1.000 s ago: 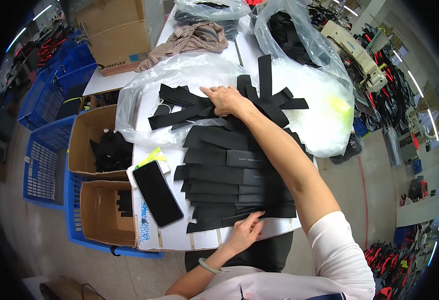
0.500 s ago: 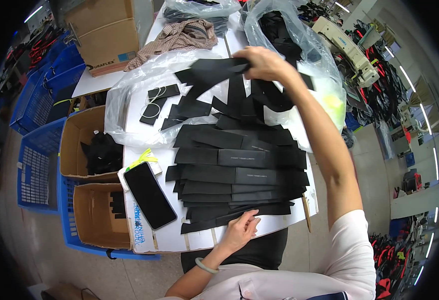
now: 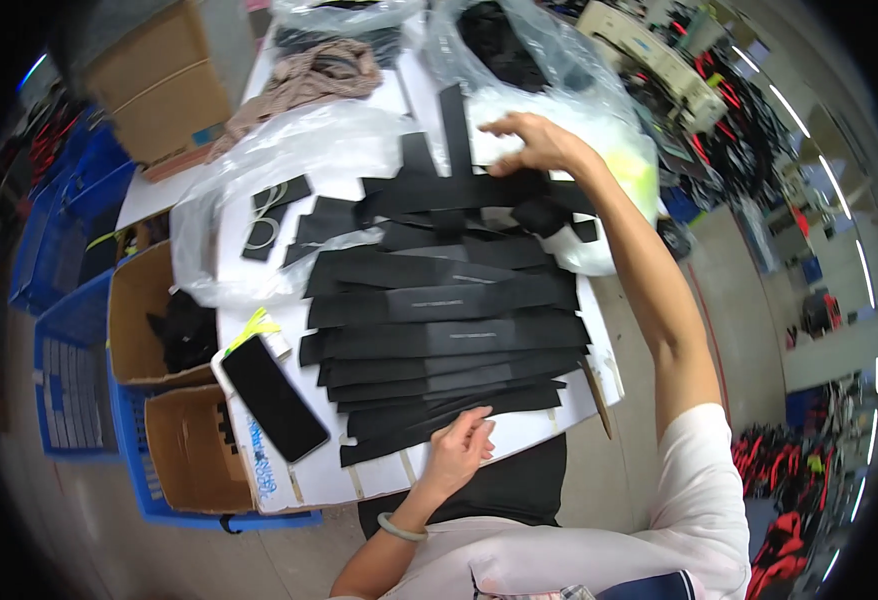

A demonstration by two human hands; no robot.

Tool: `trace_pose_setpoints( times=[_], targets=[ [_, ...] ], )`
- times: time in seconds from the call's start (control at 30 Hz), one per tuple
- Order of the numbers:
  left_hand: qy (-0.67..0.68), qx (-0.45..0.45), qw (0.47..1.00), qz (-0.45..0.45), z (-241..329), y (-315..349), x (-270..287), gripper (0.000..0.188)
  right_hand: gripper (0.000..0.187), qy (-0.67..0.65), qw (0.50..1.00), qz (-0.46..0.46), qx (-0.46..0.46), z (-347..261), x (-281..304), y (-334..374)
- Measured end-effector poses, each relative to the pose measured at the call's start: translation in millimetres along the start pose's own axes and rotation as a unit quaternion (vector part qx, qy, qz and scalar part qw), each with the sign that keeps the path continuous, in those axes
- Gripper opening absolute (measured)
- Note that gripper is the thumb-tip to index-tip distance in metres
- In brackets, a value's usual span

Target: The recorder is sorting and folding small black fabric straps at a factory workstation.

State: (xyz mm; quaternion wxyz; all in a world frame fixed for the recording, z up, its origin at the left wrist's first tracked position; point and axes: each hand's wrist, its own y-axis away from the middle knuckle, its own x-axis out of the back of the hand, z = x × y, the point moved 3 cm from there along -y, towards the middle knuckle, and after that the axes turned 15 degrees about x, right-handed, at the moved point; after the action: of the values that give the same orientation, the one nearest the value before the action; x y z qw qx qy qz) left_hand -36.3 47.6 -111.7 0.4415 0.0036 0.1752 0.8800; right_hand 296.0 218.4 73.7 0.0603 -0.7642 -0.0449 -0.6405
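Black fabric strips lie overlapped in a fanned row across the white table, several with a printed grey middle section. Beyond them, more black pieces cross each other in a loose heap. Over the right part of this heap hovers my right hand, its fingers bent and apart, with nothing in them. My left hand rests at the near edge of the row, touching the nearest strip. Its fingers are loosely bent and a little apart, and it appears to hold nothing.
A phone lies left of the row, near a yellow tape. Cardboard boxes stand left of the table. Clear plastic bags and a checked cloth lie at the back. A pointed tool sits at the right edge.
My right hand has let go of the black pieces it held, and they now lie on the far heap. My left hand stays at the near strip. The whole view has shifted slightly.
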Motion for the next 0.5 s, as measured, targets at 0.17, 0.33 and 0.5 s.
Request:
trace_pose_setpoints(
  times=[0.17,0.33,0.5],
  targets=[
    [-0.004,-0.005,1.000,-0.006,-2,-1,2,0.020,0.063,-0.033,0.994,0.105,-0.012,-23,50,31],
    [0.003,-0.001,1.000,0.004,-1,-1,1,0.019,0.049,0.035,0.993,0.096,-0.054,-42,24,104],
    [0.001,-0.007,1.000,-0.006,0,-1,-3,0.019,0.022,0.130,0.966,0.219,-0.046,-36,-17,118]
  ],
)
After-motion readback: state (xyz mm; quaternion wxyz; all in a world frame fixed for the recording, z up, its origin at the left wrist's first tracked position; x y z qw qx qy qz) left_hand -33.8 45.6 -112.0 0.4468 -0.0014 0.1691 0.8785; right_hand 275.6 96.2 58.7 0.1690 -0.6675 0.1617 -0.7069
